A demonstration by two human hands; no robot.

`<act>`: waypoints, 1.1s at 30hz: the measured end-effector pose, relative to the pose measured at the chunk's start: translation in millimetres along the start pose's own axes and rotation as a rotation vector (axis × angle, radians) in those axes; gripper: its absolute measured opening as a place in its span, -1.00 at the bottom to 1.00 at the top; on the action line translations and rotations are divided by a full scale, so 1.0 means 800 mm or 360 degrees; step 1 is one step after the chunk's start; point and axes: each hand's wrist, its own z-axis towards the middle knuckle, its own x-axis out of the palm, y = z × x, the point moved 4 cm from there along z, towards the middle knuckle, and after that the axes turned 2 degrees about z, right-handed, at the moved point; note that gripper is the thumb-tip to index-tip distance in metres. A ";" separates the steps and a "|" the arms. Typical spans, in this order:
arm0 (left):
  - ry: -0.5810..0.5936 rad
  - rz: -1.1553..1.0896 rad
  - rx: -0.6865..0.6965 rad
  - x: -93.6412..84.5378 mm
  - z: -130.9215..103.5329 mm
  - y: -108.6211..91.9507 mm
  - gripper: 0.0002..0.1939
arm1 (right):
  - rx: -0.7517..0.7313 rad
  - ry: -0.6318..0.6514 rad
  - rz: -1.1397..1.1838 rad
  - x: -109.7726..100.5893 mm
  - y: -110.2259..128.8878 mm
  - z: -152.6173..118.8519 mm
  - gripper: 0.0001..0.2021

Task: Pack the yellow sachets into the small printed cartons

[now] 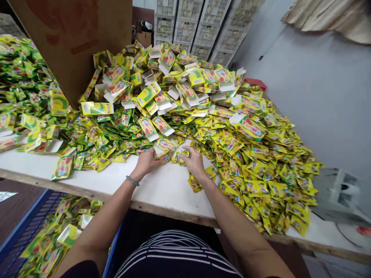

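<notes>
Work Position: Both Sides Engaged

From my place in the room, I observe a person's two bare hands close together, low over the white bench point(174, 193).

Left hand point(145, 162): the fingers are clamped on the left end of a small printed carton point(164, 156), thumb on the near side. The carton lies between the two sets of fingers; whether it touches the bench, I cannot tell. A beaded bracelet point(132, 180) encircles the left wrist.

Right hand point(194, 160): thumb and forefinger are pinched on a small yellow-green sachet point(181, 155) — just to the right of the carton.

Surroundings, referenced to the fingers: directly beyond, two open cartons point(148, 129) lie side by side, white flaps toward the person. Farther beyond, a heap of open cartons point(203, 79) rests on sachets. To the right, a large pile of yellow sachets point(261, 170) extends along the bench; loose sachets point(194, 183) lie beside the right wrist. To the left, green sachets point(107, 141) are spread out. Beyond and left stands a brown cardboard box point(87, 34). Below and left, a blue crate point(26, 224) contains printed packs. Well beyond — past the heap — white crates point(188, 27) stand in stacks.
</notes>
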 end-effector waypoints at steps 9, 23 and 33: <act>0.0129 -0.1374 -0.0084 0.010 -0.008 0.000 -0.45 | -0.0201 -0.0163 0.0041 -0.007 0.008 -0.003 -0.67; 0.0347 -0.1990 -0.0030 0.025 -0.014 -0.030 -0.35 | -0.0153 0.0133 0.0371 0.021 0.053 -0.040 -0.64; 0.0070 -0.1689 -0.0091 0.011 -0.006 -0.003 -0.38 | -0.0146 0.0139 -0.0607 -0.022 -0.015 -0.011 -0.71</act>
